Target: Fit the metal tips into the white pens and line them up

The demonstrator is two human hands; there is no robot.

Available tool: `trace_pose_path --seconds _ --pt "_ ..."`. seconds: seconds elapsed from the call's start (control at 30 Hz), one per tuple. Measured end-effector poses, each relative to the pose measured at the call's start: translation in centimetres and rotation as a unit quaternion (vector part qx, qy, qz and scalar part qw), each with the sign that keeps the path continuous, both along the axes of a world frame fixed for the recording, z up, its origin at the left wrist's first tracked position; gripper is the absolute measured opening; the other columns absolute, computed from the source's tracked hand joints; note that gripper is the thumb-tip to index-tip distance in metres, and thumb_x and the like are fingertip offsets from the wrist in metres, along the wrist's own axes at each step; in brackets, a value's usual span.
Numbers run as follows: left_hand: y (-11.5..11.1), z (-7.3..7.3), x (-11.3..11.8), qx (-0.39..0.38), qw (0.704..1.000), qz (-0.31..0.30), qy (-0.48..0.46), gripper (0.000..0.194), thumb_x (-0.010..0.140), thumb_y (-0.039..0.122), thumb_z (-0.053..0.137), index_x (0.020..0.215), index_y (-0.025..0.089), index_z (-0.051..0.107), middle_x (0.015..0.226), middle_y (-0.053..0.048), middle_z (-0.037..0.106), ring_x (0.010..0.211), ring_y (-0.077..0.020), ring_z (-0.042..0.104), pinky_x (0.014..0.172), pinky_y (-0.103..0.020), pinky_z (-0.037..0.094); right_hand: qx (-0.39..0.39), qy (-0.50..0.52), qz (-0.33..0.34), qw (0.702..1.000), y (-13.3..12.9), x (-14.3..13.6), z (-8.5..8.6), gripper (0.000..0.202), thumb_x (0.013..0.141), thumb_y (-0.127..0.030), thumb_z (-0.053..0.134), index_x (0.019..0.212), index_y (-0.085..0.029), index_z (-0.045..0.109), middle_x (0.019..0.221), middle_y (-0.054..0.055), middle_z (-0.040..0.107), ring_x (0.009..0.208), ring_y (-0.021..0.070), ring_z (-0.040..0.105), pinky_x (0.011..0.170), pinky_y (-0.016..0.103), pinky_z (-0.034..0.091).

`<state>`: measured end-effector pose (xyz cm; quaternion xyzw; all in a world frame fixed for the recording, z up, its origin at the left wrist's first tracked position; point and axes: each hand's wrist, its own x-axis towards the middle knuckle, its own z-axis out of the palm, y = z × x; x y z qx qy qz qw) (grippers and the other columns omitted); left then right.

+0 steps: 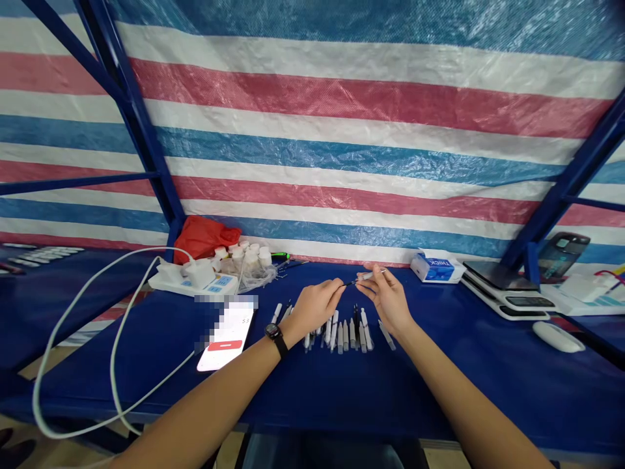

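Above the blue tabletop my two hands meet over a slim white pen [366, 276]. My right hand [388, 301] is closed around its white barrel. A thin dark piece [348, 284] runs from the pen's left end into the pinched fingers of my left hand [315, 305]. Whether that piece is joined to the barrel or apart from it, I cannot tell. Below my hands lies a row of several white and grey pens [346, 335], with a few dark slim pieces among them. My left forearm and hand partly hide the row's left side. One more pen [387, 335] lies beneath my right wrist.
To the left are a lit phone [227, 339], a power strip [215, 286] with looping white cables, a red bag [202, 238] and small white bottles [251, 256]. On the right stand a blue-white box [437, 268], a scale [508, 293] and a white mouse [558, 336].
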<state>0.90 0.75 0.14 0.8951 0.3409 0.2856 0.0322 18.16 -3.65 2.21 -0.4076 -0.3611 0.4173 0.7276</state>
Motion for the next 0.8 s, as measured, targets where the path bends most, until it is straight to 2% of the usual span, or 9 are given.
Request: trace_pose_path --seconds 0.13,0.27,0.4,0.5,0.63,0.8 --pt "0.0 -0.2 0.2 -0.002 1.000 0.006 -0.011 0.023 0.107 0.027 0.036 0.100 0.021 0.057 0.088 -0.002 0.069 0.075 -0.0187 0.067 0.061 -0.026 0.038 -0.001 -0.015 0.019 1.000 0.1 0.1 -0.5 0.050 0.056 -0.064 0.088 0.083 -0.024 0.074 0.081 0.003 0.078 0.078 0.0198 0.075 0.080 0.035 0.062" --pt "-0.1 -0.2 0.2 -0.011 1.000 0.001 -0.017 0.023 0.107 0.027 0.036 0.100 0.021 0.057 0.089 -0.002 0.069 0.076 -0.0190 0.068 0.062 -0.026 0.039 -0.020 -0.031 0.055 0.998 0.0 0.1 -0.8 0.046 0.058 -0.059 0.089 0.082 -0.023 0.075 0.088 0.005 0.079 0.073 0.0185 0.074 0.078 0.034 0.061" --pt "-0.4 0.1 0.0 -0.014 1.000 -0.020 -0.003 0.022 0.105 0.025 0.035 0.101 0.021 0.057 0.088 -0.003 0.069 0.075 -0.0190 0.067 0.061 -0.025 0.039 -0.036 -0.049 0.082 0.995 -0.4 -0.5 -0.7 0.047 0.055 -0.058 0.090 0.083 -0.022 0.078 0.080 0.004 0.078 0.072 0.0177 0.074 0.078 0.033 0.061" --pt "-0.8 0.2 0.0 -0.030 0.999 -0.038 -0.011 0.022 0.104 0.025 0.035 0.101 0.022 0.057 0.079 -0.001 0.067 0.067 -0.0184 0.065 0.057 -0.026 0.036 -0.047 -0.051 0.099 0.993 -0.6 -0.6 -0.5 0.047 0.053 -0.056 0.091 0.083 -0.022 0.079 0.079 0.003 0.079 0.073 0.0178 0.074 0.079 0.034 0.061" --pt "-0.8 -0.1 0.3 -0.029 0.998 -0.038 -0.029 0.021 0.103 0.027 0.037 0.096 0.021 0.056 0.076 -0.001 0.065 0.065 -0.0186 0.064 0.056 -0.027 0.034 -0.057 -0.052 0.092 0.993 -0.5 -0.4 -0.5 0.045 0.052 -0.055 0.092 0.079 -0.021 0.079 0.085 0.005 0.079 0.073 0.0167 0.073 0.078 0.031 0.059" --pt "-0.5 -0.5 0.5 -0.028 0.999 -0.026 -0.034 0.021 0.103 0.026 0.039 0.092 0.022 0.056 0.076 0.000 0.065 0.064 -0.0173 0.062 0.056 -0.027 0.032 -0.067 -0.068 0.060 0.994 0.0 -0.3 -1.2 0.047 0.050 -0.057 0.091 0.075 -0.020 0.078 0.068 0.003 0.073 0.062 0.0147 0.067 0.068 0.030 0.057"
